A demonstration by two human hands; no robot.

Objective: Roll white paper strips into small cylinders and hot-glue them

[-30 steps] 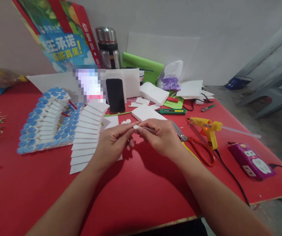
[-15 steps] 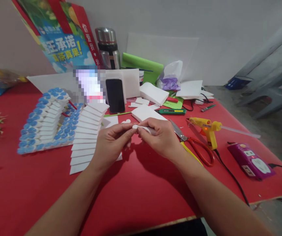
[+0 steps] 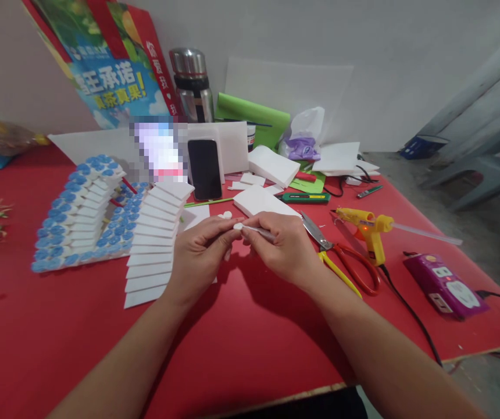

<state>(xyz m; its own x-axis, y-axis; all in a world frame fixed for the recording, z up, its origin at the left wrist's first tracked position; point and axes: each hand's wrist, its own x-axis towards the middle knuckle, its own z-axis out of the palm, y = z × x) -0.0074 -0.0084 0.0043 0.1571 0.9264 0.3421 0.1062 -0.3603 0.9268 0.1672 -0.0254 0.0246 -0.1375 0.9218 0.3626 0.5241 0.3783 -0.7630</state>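
Note:
Over the middle of the red table, my left hand point(image 3: 202, 247) pinches a small white roll point(image 3: 238, 226) between thumb and index finger. Opposite it, my right hand point(image 3: 282, 241) is closed on a thin white strip point(image 3: 262, 232) that runs up to the roll; it looks like paper. The fingertips of both hands nearly meet. Just behind them lie small white rolls point(image 3: 227, 215). Close to my left hand is a fanned row of white folded pieces point(image 3: 152, 247), and behind my right hand rests a stack of white sheets point(image 3: 261, 201).
Red-and-yellow-handled scissors point(image 3: 348, 262), a yellow glue gun point(image 3: 370, 227) and a purple power strip point(image 3: 446, 285) lie to the right. A green cutter knife point(image 3: 306, 198), a propped phone point(image 3: 205, 169) and a steel flask point(image 3: 193, 87) are behind. A blue-and-white paper model point(image 3: 75, 215) stands left.
The white strip in my right hand now shows thinner and more edge-on, and the roll has shifted slightly left. Both hands stay in nearly the same place.

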